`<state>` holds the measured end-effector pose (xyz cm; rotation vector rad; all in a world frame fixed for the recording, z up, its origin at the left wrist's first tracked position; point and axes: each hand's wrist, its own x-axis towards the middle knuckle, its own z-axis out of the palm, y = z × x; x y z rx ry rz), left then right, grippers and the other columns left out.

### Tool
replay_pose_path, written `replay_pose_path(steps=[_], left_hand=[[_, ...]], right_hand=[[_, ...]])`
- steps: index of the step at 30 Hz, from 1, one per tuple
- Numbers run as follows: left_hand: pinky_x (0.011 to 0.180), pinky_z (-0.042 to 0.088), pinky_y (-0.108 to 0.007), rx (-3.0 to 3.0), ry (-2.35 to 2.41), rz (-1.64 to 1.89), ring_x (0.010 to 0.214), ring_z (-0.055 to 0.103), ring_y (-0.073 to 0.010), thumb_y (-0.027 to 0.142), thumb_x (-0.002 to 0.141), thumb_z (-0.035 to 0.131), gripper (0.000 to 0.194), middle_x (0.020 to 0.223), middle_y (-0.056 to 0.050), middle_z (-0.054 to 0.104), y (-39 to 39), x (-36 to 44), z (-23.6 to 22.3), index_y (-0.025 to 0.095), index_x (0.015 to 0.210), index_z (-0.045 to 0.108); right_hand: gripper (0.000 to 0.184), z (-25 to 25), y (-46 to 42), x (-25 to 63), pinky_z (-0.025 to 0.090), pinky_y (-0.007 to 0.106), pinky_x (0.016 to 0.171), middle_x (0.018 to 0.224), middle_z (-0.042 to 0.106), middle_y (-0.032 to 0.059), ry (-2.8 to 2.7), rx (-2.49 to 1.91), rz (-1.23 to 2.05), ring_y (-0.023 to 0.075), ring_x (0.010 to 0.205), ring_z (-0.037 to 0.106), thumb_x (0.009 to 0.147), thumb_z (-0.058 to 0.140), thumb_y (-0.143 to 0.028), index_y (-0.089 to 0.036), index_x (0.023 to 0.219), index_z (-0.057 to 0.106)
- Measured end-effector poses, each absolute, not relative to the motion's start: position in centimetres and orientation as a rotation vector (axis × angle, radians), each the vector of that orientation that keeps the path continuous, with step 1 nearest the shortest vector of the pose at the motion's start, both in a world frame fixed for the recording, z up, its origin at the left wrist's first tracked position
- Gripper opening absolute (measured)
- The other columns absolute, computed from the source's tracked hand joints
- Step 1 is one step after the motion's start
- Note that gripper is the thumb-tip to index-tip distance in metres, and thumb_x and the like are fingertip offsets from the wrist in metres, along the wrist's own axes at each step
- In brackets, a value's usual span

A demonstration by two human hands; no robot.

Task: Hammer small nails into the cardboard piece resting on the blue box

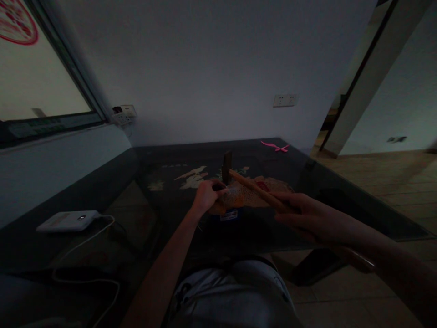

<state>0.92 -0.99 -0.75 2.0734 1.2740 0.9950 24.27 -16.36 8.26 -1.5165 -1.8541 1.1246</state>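
My right hand (303, 212) is wrapped round the wooden handle of a hammer (252, 186). The dark head stands over the middle of the table, just above my left hand (208, 196). Thumb and fingers of my left hand are pinched together beneath the head, at the edge of a speckled tan and orange piece (239, 197). What the pinch holds, if anything, is too small and dark to tell. A dark blue thing with a white label (228, 215) lies below the speckled piece, mostly in shadow.
A dark table (164, 159) with a bird and flower picture reaches to the wall. A white power bank (68, 221) with a white cable lies on the left. A pink ribbon-like thing (276, 147) lies at the back right. A wall socket (284, 100) sits above the table.
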Motion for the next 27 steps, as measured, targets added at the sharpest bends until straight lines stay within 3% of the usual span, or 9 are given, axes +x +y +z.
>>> replay_pose_path(steps=[4,9,12,15,21,27], left_hand=[[0.07,0.048,-0.027,2.085,1.268,1.017,0.074,0.066,-0.0173,0.023,0.071,0.069,0.009,0.079,-0.004,0.071,-1.1,0.9,-0.6,0.016,0.077,0.07],[0.07,0.049,-0.027,2.096,1.27,1.011,0.074,0.066,-0.0173,0.022,0.072,0.068,0.009,0.079,-0.004,0.072,-1.0,0.7,-0.7,0.017,0.079,0.07],[0.072,0.049,-0.027,2.085,1.252,1.04,0.075,0.066,-0.0167,0.021,0.072,0.069,0.008,0.08,-0.004,0.072,-1.0,0.8,-0.8,0.016,0.078,0.069],[0.072,0.049,-0.027,2.073,1.26,1.04,0.075,0.065,-0.0166,0.021,0.071,0.069,0.008,0.079,-0.003,0.072,-1.0,0.9,-0.8,0.016,0.076,0.069],[0.068,0.047,-0.026,2.053,1.265,0.99,0.075,0.066,-0.0177,0.023,0.071,0.068,0.013,0.08,-0.004,0.072,-0.9,0.8,-0.8,0.016,0.082,0.07],[0.068,0.047,-0.026,2.054,1.28,1.016,0.073,0.065,-0.0171,0.026,0.071,0.069,0.013,0.079,-0.004,0.071,-0.8,0.9,-1.0,0.015,0.078,0.069]], right_hand=[[0.048,8.5,-16.2,24.3,0.039,0.018,0.041,0.071,0.057,-0.0005,-1.861,-1.474,1.07,0.0107,0.052,0.05,0.077,0.062,-0.032,-0.019,0.123,0.058],[0.053,8.3,-16.2,24.2,0.029,0.015,0.03,0.05,0.041,-0.0084,-1.817,-1.552,1.246,0.0069,0.035,0.037,0.081,0.056,-0.032,-0.017,0.131,0.049],[0.06,8.9,-16.5,24.1,0.03,0.015,0.031,0.058,0.047,-0.0062,-1.799,-1.513,1.196,0.0064,0.039,0.039,0.081,0.058,-0.03,-0.02,0.138,0.042],[0.059,9.2,-16.7,23.9,0.03,0.014,0.032,0.066,0.053,-0.0029,-1.768,-1.496,1.114,0.0067,0.044,0.042,0.08,0.061,-0.03,-0.022,0.136,0.046],[0.052,8.4,-16.3,24.1,0.029,0.013,0.029,0.049,0.041,-0.0092,-1.801,-1.514,1.317,0.0049,0.034,0.036,0.082,0.057,-0.028,-0.019,0.132,0.048],[0.054,8.9,-16.4,24.1,0.029,0.013,0.03,0.055,0.043,-0.0079,-1.789,-1.481,1.219,0.0045,0.037,0.037,0.08,0.06,-0.028,-0.019,0.132,0.048]])
